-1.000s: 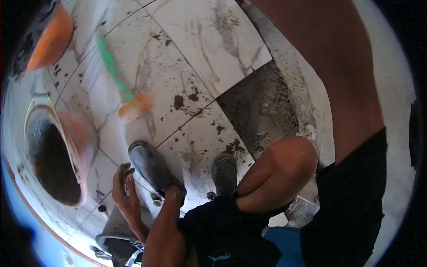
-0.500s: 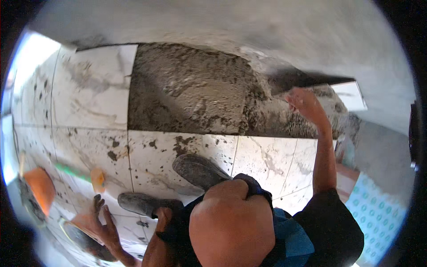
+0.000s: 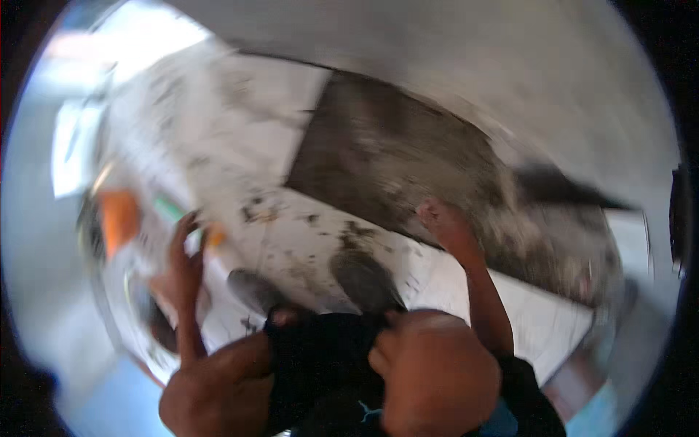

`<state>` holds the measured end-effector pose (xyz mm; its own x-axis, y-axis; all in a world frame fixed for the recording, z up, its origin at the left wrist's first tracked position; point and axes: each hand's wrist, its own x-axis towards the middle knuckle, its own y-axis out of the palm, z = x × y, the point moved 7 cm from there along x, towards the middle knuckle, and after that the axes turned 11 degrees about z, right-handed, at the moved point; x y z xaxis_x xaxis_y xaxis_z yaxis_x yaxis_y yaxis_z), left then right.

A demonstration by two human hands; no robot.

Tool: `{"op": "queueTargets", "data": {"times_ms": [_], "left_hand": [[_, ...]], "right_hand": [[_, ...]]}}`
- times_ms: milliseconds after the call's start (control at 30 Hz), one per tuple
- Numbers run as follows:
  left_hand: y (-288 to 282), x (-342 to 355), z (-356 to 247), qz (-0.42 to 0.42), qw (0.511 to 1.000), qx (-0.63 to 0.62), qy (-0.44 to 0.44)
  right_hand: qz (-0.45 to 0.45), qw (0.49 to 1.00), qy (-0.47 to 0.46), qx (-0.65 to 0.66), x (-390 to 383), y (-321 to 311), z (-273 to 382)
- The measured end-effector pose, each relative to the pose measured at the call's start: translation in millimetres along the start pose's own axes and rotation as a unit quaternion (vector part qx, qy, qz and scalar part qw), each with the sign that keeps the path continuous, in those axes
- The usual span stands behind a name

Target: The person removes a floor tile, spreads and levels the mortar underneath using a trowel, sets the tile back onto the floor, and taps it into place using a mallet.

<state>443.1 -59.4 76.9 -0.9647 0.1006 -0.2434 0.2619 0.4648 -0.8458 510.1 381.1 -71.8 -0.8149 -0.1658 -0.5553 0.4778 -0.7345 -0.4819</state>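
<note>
The head view is blurred. My left hand (image 3: 186,255) is at the left with its fingers apart, in front of a green-handled tool (image 3: 167,207) with a small orange head (image 3: 215,235); I see nothing held. My right hand (image 3: 445,226) is over the near edge of a rough, dark mortar patch (image 3: 378,153); its fingers look bent but are smeared, and what is in them, if anything, is unclear. My two grey shoes (image 3: 360,280) stand on white veined tiles (image 3: 247,109) spattered with mortar, below that patch.
An orange container (image 3: 118,218) and a pinkish bucket (image 3: 159,290) stand at the left, partly behind my left arm. A grey wall (image 3: 473,44) runs along the back. A white tile piece (image 3: 626,240) lies at the right by the mortar.
Since a second ago my view has swung round toward the wall and mortar patch. My right hand, compared with half a second ago, is lower and further left; my left hand appears higher in the picture.
</note>
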Motion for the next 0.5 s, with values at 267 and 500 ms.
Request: {"op": "queueTargets", "data": {"times_ms": [267, 500], "left_hand": [[110, -84, 82, -0.087, 0.990, -0.068, -0.084], [158, -120, 114, -0.221, 0.958, -0.087, -0.161]], "right_hand": [[0.043, 0.902, -0.387, -0.186, 132, 41, 359], [0.045, 0.791, -0.540, -0.284, 233, 215, 626]]}}
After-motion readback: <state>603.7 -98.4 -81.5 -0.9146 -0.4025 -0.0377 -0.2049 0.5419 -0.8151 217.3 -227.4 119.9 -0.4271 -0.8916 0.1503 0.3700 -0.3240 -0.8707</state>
